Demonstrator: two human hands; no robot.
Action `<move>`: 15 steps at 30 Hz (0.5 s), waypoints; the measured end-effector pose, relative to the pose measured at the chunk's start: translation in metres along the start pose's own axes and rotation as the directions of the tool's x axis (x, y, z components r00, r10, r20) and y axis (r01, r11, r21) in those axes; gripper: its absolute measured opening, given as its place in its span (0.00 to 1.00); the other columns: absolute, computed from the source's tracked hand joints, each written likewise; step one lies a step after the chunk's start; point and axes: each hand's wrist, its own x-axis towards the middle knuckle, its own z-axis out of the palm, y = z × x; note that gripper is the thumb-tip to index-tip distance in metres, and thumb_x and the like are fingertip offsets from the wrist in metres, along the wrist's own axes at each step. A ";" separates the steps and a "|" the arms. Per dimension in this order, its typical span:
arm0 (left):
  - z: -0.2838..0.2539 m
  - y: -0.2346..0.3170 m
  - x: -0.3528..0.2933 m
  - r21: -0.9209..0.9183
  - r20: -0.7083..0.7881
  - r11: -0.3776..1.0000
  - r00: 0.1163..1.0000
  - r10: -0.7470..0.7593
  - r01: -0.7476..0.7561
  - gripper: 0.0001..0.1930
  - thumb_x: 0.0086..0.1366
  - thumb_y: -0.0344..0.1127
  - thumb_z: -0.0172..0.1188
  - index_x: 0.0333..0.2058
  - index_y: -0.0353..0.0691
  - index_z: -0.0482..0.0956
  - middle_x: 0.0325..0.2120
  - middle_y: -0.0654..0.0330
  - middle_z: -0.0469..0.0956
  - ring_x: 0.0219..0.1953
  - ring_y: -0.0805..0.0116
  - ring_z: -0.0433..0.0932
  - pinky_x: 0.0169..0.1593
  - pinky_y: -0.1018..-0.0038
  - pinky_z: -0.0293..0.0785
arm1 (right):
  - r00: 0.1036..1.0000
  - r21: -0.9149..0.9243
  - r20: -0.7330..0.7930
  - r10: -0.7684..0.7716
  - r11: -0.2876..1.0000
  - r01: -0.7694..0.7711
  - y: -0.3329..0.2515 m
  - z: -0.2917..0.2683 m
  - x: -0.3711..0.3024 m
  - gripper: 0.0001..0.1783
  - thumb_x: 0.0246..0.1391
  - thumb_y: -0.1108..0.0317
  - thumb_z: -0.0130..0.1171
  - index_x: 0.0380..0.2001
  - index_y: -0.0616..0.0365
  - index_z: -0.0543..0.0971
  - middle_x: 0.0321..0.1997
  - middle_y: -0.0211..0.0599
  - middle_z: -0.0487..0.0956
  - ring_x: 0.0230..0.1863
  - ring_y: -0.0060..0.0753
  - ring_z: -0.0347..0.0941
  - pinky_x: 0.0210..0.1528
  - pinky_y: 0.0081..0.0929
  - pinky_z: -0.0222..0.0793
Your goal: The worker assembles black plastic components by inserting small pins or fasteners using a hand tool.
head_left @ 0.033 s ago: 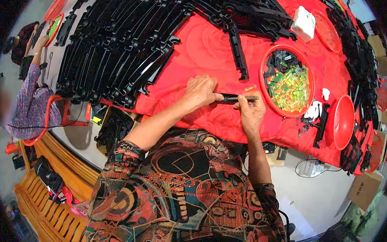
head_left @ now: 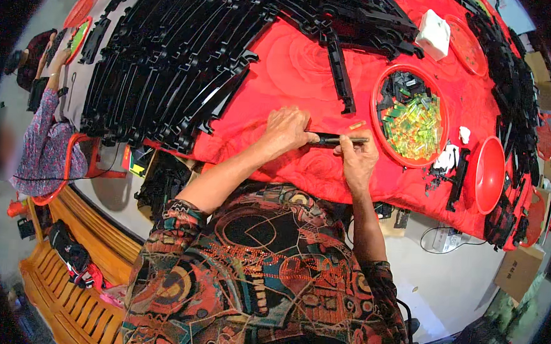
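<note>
**Both hands closed on a slim black strip over the red cloth**

You are holding a narrow black strip (head_left: 337, 139) level above the red tablecloth (head_left: 281, 71), just in front of your body. Your left hand (head_left: 285, 130) is curling over its left end, fingers folded down and gripping it. Your right hand (head_left: 357, 159) is meeting it from below, thumb and fingertips pinching the right part of the strip, so the piece is spanning the gap between the two hands. A small yellowish piece (head_left: 356, 124) is lying on the cloth just beyond the strip, apart from your fingers.

To your right, a round red tray (head_left: 378, 135) is sitting near the strip, holding a heap of green and yellow translucent bits with some black parts at its far side. Further right, an empty red bowl (head_left: 486, 175) is standing beside a short black bar (head_left: 458, 178). A large fan of curved black plastic rails (head_left: 168, 71) is covering the left and far side of the table, and a white box (head_left: 433, 33) is resting near the far edge. At the far left, another person in a patterned sleeve (head_left: 41, 139) is sitting at the table's end.
</note>
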 end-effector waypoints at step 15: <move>-0.009 -0.012 0.001 -0.096 0.041 0.993 0.997 0.068 -0.064 0.17 0.43 0.45 0.68 0.24 0.38 0.77 0.23 0.51 0.77 0.32 0.52 0.77 0.32 0.57 0.68 | 0.998 0.034 0.016 -0.055 0.998 0.054 0.001 -0.002 0.009 0.06 0.51 0.76 0.57 0.26 0.60 0.69 0.20 0.29 0.72 0.19 0.16 0.70 0.20 0.16 0.69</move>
